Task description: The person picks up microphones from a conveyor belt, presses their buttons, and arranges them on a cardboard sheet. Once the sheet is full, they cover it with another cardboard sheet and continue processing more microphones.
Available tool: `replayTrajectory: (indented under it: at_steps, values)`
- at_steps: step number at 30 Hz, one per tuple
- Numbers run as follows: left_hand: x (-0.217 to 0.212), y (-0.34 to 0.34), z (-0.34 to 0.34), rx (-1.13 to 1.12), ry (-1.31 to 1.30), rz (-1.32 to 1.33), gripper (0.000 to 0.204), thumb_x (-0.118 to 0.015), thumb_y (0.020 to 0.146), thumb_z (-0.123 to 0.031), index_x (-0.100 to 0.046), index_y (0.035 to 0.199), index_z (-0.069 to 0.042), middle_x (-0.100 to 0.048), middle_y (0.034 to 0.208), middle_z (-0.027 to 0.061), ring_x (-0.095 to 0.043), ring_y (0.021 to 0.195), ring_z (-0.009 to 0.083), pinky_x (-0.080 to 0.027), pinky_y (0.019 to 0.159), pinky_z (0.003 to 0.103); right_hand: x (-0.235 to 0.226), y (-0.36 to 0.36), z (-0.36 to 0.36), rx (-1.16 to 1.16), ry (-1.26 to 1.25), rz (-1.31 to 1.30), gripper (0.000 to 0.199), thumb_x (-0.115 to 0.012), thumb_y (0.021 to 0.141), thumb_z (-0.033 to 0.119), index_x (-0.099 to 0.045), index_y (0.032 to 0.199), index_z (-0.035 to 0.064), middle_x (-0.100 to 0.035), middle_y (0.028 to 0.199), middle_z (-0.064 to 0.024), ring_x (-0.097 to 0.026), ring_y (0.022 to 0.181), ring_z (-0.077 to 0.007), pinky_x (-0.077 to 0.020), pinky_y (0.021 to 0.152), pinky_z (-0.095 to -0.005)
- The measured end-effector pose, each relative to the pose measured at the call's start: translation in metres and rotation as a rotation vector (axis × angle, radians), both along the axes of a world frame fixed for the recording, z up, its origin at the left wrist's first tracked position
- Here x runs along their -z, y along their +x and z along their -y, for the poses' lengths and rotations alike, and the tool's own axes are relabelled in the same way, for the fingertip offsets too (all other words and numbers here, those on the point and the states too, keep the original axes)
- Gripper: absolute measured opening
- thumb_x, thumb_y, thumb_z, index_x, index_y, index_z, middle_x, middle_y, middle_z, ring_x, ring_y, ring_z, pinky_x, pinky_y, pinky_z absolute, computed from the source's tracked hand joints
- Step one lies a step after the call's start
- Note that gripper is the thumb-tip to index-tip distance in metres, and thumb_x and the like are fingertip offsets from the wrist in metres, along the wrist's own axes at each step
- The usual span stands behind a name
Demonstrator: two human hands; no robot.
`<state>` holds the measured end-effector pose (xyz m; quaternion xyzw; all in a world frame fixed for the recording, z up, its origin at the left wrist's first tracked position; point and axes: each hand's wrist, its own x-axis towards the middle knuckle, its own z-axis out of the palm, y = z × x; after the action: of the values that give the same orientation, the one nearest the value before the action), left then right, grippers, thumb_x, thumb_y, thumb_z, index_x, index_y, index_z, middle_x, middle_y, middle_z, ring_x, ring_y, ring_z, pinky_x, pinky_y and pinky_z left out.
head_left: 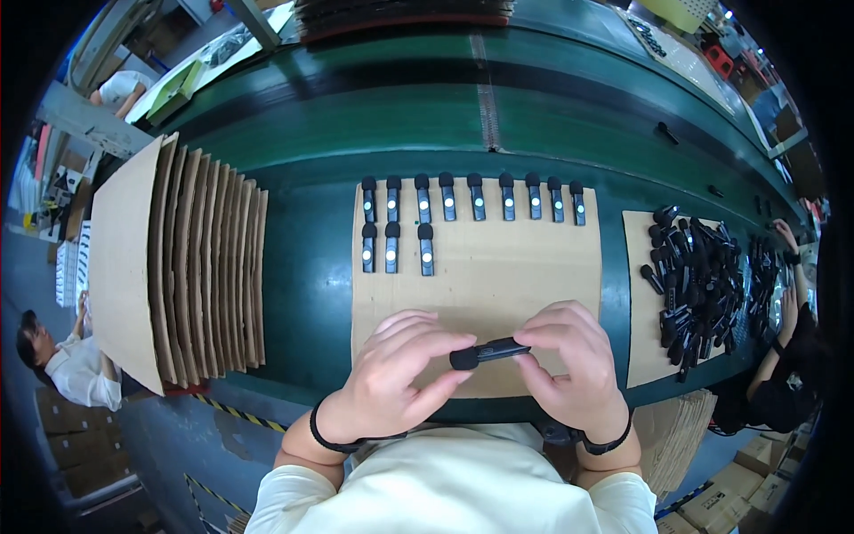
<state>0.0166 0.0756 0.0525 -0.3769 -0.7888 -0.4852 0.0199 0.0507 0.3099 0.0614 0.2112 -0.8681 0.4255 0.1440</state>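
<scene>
Between my two hands is a small black wireless microphone (498, 350), held nearly level over the near part of a cardboard sheet (525, 267). My left hand (391, 378) pinches its round foam end between thumb and fingertips. At the other end, the thumb and forefinger of my right hand (574, 360) grip the flat body. Beyond my hands, similar microphones lie on the cardboard with their foam tips pointing away: a long far row (479, 198) and a shorter second row of three (391, 249) at the left. Pale round dots show on their bodies.
Upright cardboard sheets (178, 267) stand packed together at the left. On the right, a heap of microphones (698, 294) covers another cardboard sheet (639, 347). A green conveyor belt (374, 116) runs across behind. One co-worker (783, 365) reaches in at the far right; another (80, 365) is at the left.
</scene>
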Motion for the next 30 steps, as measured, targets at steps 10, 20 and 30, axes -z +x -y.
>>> replayTrajectory:
  at_steps: [10, 20, 30]
  values:
    - [0.005, 0.004, -0.002, -0.005, 0.117, -0.016, 0.03, -0.075, 0.077, -0.003, -0.065, 0.105, 0.0, -0.07, 0.099, 0.0129, -0.067, 0.089, 0.0294, -0.05, 0.094, 0.048, 0.018, 0.004, 0.013, -0.06, -0.291, 0.081, 0.027, -0.079, 0.075, 0.002, -0.067, 0.099, 0.0013, -0.066, 0.086, -0.0099, -0.061, 0.077, -0.0222, -0.0466, 0.069, -0.0319]
    - [0.008, 0.004, -0.003, -0.005, 0.144, 0.05, 0.034, -0.073, 0.076, -0.002, -0.065, 0.11, -0.003, -0.068, 0.096, 0.0121, -0.064, 0.088, 0.0299, -0.049, 0.089, 0.044, 0.023, 0.002, 0.011, -0.101, -0.252, -0.006, 0.028, -0.079, 0.075, 0.003, -0.066, 0.1, 0.0004, -0.067, 0.087, -0.0092, -0.061, 0.076, -0.022, -0.046, 0.069, -0.0321]
    - [0.009, 0.0, -0.003, 0.011, 0.174, 0.097, 0.035, -0.076, 0.079, -0.008, -0.064, 0.111, 0.0, -0.07, 0.098, 0.0153, -0.066, 0.093, 0.0296, -0.047, 0.096, 0.046, 0.027, 0.004, 0.014, -0.139, -0.38, 0.235, 0.029, -0.078, 0.075, 0.002, -0.064, 0.102, 0.0011, -0.068, 0.089, -0.0091, -0.06, 0.074, -0.0223, -0.0454, 0.071, -0.0326]
